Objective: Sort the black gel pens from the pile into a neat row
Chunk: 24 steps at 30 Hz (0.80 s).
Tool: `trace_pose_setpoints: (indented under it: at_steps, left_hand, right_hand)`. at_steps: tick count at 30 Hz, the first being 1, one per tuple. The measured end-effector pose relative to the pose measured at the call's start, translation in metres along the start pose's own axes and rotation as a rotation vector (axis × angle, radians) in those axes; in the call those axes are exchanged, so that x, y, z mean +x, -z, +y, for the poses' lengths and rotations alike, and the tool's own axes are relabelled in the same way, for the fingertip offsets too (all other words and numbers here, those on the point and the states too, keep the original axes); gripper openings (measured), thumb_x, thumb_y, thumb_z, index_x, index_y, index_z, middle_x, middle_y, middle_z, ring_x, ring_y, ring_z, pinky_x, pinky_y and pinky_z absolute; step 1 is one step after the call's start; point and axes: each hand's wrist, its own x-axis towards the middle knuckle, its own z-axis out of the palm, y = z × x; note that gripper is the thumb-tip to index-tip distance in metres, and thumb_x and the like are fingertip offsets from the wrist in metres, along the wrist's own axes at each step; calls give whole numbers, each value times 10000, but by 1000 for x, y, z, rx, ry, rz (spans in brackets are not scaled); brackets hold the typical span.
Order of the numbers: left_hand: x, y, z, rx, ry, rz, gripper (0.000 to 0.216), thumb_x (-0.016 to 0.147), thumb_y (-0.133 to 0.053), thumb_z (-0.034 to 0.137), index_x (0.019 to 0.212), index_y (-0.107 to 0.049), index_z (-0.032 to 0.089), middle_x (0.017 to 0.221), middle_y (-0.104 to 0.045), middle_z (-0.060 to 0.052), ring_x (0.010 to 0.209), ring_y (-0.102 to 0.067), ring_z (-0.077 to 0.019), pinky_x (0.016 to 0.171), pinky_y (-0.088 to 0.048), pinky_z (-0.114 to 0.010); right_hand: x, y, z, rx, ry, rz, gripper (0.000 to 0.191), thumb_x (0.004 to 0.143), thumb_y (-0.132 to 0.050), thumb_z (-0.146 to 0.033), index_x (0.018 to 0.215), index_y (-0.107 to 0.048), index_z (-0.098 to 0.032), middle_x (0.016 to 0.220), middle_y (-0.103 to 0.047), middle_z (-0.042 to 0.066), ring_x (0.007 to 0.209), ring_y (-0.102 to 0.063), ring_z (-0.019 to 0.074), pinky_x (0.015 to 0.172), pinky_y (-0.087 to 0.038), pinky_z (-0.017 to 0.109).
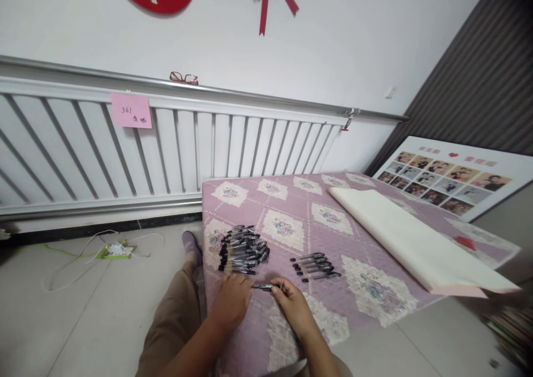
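A dark pen (pixel 263 287) lies level between my two hands, just above or on the patterned cloth. My left hand (pixel 234 299) is closed around its left end, and the fingers hide that part. At the other end, the thumb and fingers of my right hand (pixel 291 305) pinch the pen. Beyond my left hand is a heap of similar black pens (pixel 242 249), stacked roughly side by side. Several more pens (pixel 314 267) lie in a small row to the right, a little past my right hand.
A purple floral cloth (pixel 291 232) covers the table. On its right side lies a large folded cream sheet (pixel 408 232), with a photo board (pixel 449 177) behind it. A white radiator (pixel 233 138) runs along the wall. A power strip (pixel 116 250) with cables sits on the floor at left.
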Motion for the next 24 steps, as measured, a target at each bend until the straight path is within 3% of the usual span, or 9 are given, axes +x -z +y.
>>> trace_pose_setpoints:
  at_steps: [24]
  left_hand:
    - [0, 2, -1, 23, -69, -21, 201, 942, -406, 220, 915, -606, 218, 946, -611, -4, 945, -515, -182, 897, -357, -364]
  right_hand:
    - [4, 4, 0, -36, -24, -149, 152, 744, -577, -327, 734, -619, -181, 618, -535, -38, 601, -462, 122, 599, -346, 239]
